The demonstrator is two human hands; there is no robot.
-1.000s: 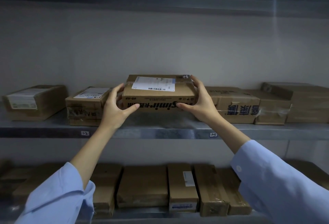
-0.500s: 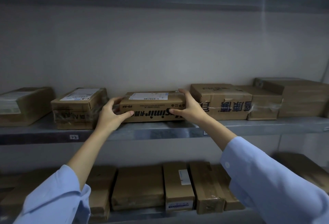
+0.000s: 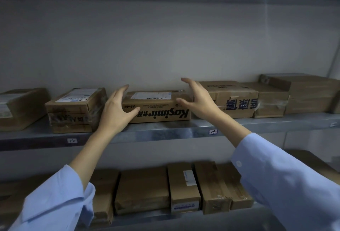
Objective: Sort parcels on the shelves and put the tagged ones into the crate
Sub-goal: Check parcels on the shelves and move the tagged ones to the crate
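Now | parcel (image 3: 156, 110) | "Kasimir" printed upside down | white barcode label (image 3: 150, 95) atop

Left end of the Kasimir parcel (image 3: 160, 110) is covered by the left hand (image 3: 116, 113); its right top corner is screened by the right hand (image 3: 198, 100). Print on its white label (image 3: 151, 95) is too small to be read. The parcel at the upper shelf's (image 3: 165, 132) left end (image 3: 22, 107) is cut by the frame edge. Outer lower-shelf parcels (image 3: 105, 184) are partly hidden by the left sleeve (image 3: 55, 203) and right sleeve (image 3: 285, 184).

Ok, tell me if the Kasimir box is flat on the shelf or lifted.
Flat: the Kasimir box rests on the shelf along its whole base, label up.
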